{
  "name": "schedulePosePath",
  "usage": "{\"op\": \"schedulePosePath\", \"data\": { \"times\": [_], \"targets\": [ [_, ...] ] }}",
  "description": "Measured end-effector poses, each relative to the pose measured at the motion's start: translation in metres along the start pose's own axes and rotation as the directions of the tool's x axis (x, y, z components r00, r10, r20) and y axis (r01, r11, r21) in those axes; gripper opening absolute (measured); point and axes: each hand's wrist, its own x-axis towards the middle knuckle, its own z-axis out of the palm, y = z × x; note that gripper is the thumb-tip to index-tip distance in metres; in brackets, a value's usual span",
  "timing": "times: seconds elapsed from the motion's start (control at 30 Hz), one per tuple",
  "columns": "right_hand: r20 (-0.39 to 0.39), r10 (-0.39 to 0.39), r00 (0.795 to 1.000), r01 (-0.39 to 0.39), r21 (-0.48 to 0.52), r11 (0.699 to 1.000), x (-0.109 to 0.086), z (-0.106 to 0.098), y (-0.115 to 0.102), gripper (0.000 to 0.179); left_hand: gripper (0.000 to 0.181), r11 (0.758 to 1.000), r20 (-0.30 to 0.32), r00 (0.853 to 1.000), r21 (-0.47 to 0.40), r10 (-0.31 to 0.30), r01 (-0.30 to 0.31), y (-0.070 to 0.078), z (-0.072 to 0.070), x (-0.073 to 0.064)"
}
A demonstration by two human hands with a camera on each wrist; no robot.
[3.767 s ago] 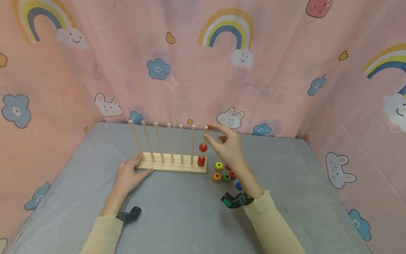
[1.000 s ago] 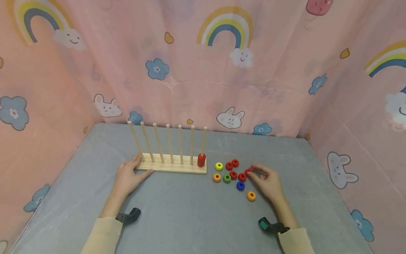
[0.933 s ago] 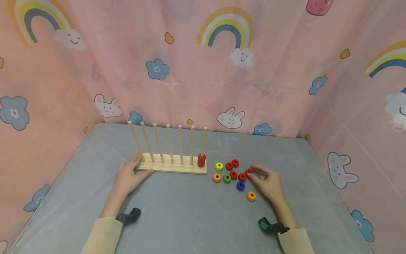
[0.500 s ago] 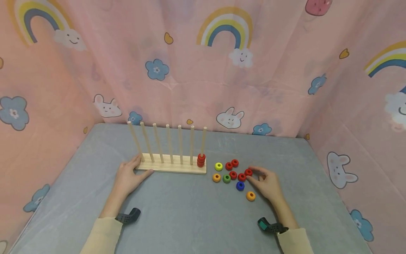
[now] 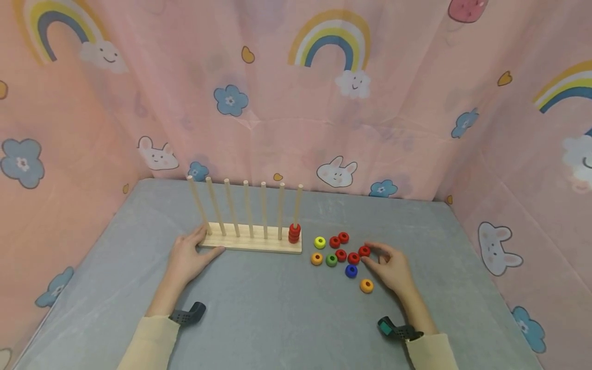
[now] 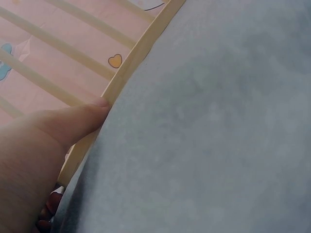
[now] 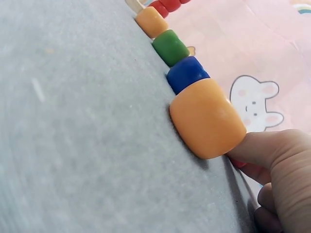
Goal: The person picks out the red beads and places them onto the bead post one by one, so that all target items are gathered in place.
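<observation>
My left hand [image 5: 187, 254] holds the left end of a wooden peg rack [image 5: 252, 245], thumb along the front edge and fingers around the end. In the left wrist view the thumb [image 6: 80, 121] presses on the rack's edge [image 6: 129, 65]. Three red beads [image 5: 294, 234] are stacked on the rightmost peg; the other pegs are bare. To the right, my right hand [image 5: 390, 267] pinches a loose red bead [image 5: 364, 251] between thumb and forefinger, down on the table. An orange bead [image 7: 208, 119] hides most of that pinch in the right wrist view.
Loose beads lie between rack and right hand: yellow [image 5: 319, 242], orange [image 5: 316, 258], green [image 5: 331, 260], blue [image 5: 351, 271] and several red ones [image 5: 340, 255]. A second orange bead [image 5: 367, 285] sits nearer. A pink patterned curtain [image 5: 287, 128] surrounds the grey-covered table [image 5: 277, 308].
A red bead slid down the rightmost peg onto two others. My right hand left that peg and moved right to a loose red bead, its fingers shifting slightly there. The left hand stayed put.
</observation>
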Motion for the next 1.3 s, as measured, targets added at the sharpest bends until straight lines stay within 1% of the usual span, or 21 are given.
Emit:
{"op": "schedulePosePath", "data": {
  "times": [0.2, 0.33, 0.53, 0.73, 0.87, 0.93, 1.0, 1.17, 1.23, 1.3],
  "targets": [
    [-0.018, -0.013, 1.000, 0.013, -0.005, 1.000, -0.0011, 0.0008, 0.0001, 0.036, 0.087, 1.000, 0.001, 1.000, -0.006, 0.002, -0.002, -0.0006, 0.0010, 0.0005],
    [-0.012, -0.016, 1.000, 0.016, 0.003, 1.000, -0.0009, 0.0002, 0.0007, 0.036, 0.087, 1.000, 0.002, 1.000, -0.005, -0.002, 0.002, -0.0002, 0.0010, 0.0009],
    [-0.012, -0.046, 0.999, 0.046, 0.011, 0.999, 0.0003, -0.0020, 0.0018, 0.037, 0.087, 1.000, 0.006, 1.000, -0.010, -0.005, 0.005, 0.0024, 0.0000, 0.0010],
    [-0.002, -0.012, 1.000, 0.012, -0.003, 1.000, 0.0002, -0.0006, 0.0012, 0.037, 0.087, 1.000, 0.004, 1.000, -0.014, -0.005, 0.005, 0.0018, -0.0002, 0.0001],
    [-0.019, -0.024, 1.000, 0.024, -0.003, 1.000, -0.0004, 0.0003, 0.0012, 0.035, 0.087, 1.000, 0.004, 1.000, -0.010, -0.005, 0.005, 0.0019, -0.0001, 0.0000],
    [-0.038, -0.035, 0.999, 0.035, 0.013, 0.999, -0.0006, 0.0006, 0.0016, 0.035, 0.087, 1.000, 0.005, 1.000, -0.009, -0.007, 0.007, 0.0018, -0.0002, -0.0002],
    [-0.066, -0.018, 0.998, 0.021, 0.046, 0.999, -0.0006, 0.0008, 0.0021, 0.036, 0.088, 1.000, 0.009, 1.000, -0.008, -0.010, 0.010, 0.0022, -0.0004, -0.0004],
    [-0.113, 0.075, 0.991, -0.063, 0.109, 0.992, -0.0002, 0.0016, 0.0031, 0.039, 0.088, 1.000, 0.011, 1.000, -0.007, -0.012, 0.012, 0.0029, -0.0014, -0.0002],
    [-0.115, 0.091, 0.989, -0.078, 0.108, 0.991, 0.0001, 0.0018, 0.0029, 0.038, 0.088, 1.000, 0.009, 1.000, -0.006, -0.012, 0.012, 0.0028, -0.0015, -0.0001],
    [-0.120, 0.089, 0.989, -0.077, 0.105, 0.991, 0.0002, 0.0018, 0.0019, 0.037, 0.088, 1.000, 0.009, 1.000, -0.007, -0.014, 0.014, 0.0026, -0.0015, -0.0001]
  ]
}}
